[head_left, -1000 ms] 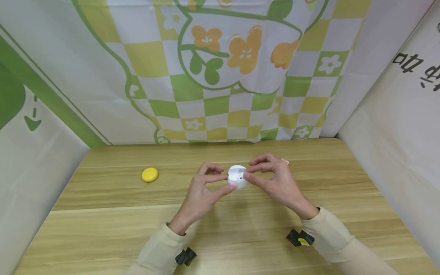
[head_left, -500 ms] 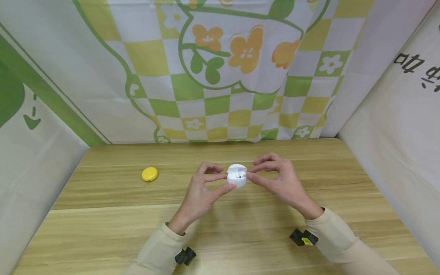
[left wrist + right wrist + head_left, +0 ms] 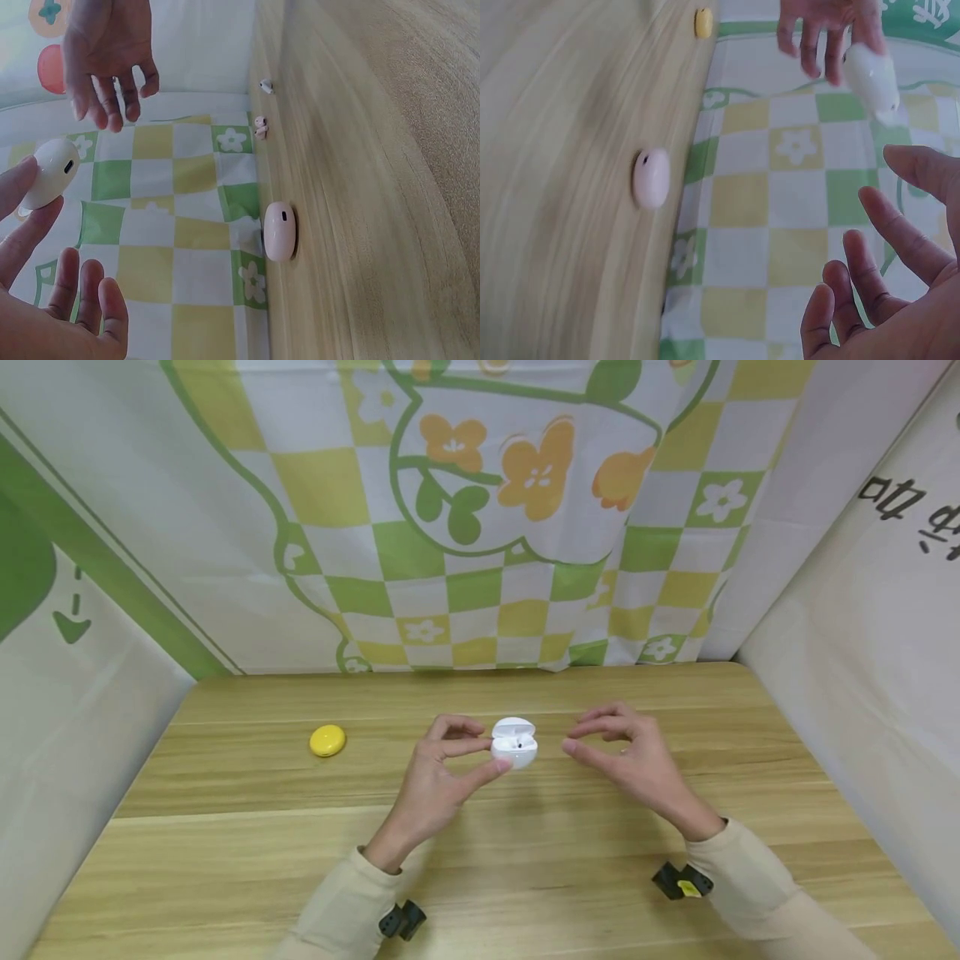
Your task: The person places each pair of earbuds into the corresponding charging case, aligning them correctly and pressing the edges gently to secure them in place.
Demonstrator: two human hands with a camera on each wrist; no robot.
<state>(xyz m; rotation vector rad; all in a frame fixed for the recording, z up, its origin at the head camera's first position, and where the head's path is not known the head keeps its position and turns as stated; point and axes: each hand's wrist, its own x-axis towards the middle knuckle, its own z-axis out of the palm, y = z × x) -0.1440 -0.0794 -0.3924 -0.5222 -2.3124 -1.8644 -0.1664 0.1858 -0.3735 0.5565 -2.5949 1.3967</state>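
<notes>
My left hand [image 3: 438, 781] pinches a white earbud charging case [image 3: 515, 758] between thumb and fingers, held above the table. Its lid is flipped up, and a white earbud [image 3: 519, 742] with a dark spot sits inside. To the right of the case, with a gap between, my right hand [image 3: 641, 768] hovers with loosely bent fingers and nothing held. The right wrist view shows its thumb and fingers spread apart. On the table in the left wrist view lie a white earbud [image 3: 266, 85] and pink earbuds [image 3: 260, 127], largely hidden behind the right hand in the head view.
A pink rounded case [image 3: 280, 231] rests on the wooden table [image 3: 247, 860]; the hands and white case hide it from the head view. A round yellow case [image 3: 327, 741] lies to the left. A checked, flowered cloth [image 3: 525, 577] hangs behind the table.
My right hand has drawn back to the right, away from the white case it was touching. The left hand still holds the case, shifted slightly left.
</notes>
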